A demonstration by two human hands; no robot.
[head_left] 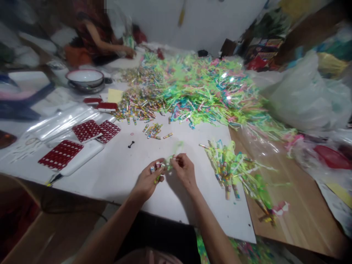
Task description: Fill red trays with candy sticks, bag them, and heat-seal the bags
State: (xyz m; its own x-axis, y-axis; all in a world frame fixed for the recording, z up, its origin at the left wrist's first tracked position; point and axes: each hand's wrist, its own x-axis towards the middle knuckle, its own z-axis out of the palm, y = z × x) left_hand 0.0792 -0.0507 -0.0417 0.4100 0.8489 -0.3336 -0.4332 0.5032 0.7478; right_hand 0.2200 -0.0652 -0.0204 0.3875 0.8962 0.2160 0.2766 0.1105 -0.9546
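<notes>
In the head view my left hand (148, 179) is closed around a few small printed tubes (153, 169) whose ends poke out between the fingers. My right hand (184, 169) pinches a pale green streamer (169, 162) close to the left hand's fingertips; part of it is blurred. Just beyond the hands, a small group of loose printed tubes (154, 130) lies on the white table top (154, 146). To the right of my right hand rests a bunch of tubes with green streamers (227, 165) attached.
A large heap of coloured streamers (203, 91) and a pile of tubes (140, 101) cover the far table. Red patterned cards (61, 154), a white device (82, 157) and stacked bowls (85, 77) stand left. A full plastic bag (305, 95) is right. Another person's arm (103, 44) works behind.
</notes>
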